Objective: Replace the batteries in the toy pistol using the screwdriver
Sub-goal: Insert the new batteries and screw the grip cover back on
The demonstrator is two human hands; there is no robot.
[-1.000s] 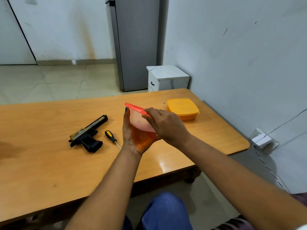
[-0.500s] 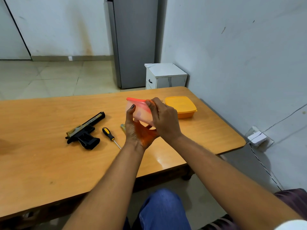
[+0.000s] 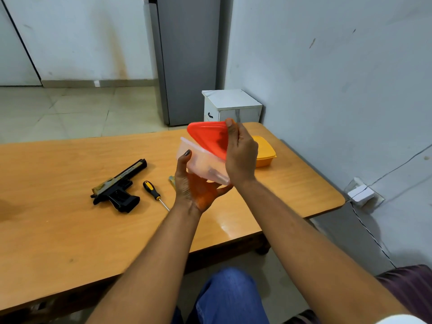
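Left hand [image 3: 198,183] cups the clear container [image 3: 201,163]. Right hand [image 3: 240,155] pinches its red lid [image 3: 208,139], lifted open. Toy pistol [image 3: 119,185] and screwdriver [image 3: 153,192] lie on the worktop [image 3: 58,230].

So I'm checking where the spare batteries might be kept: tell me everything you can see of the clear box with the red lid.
The clear box is a small translucent plastic tub, held tilted above the wooden table. The left hand cradles its base, thumb against its near wall. Its red lid is lifted off one side, tipped up and pinched by the right hand. Something dark lies inside; what it is cannot be told.
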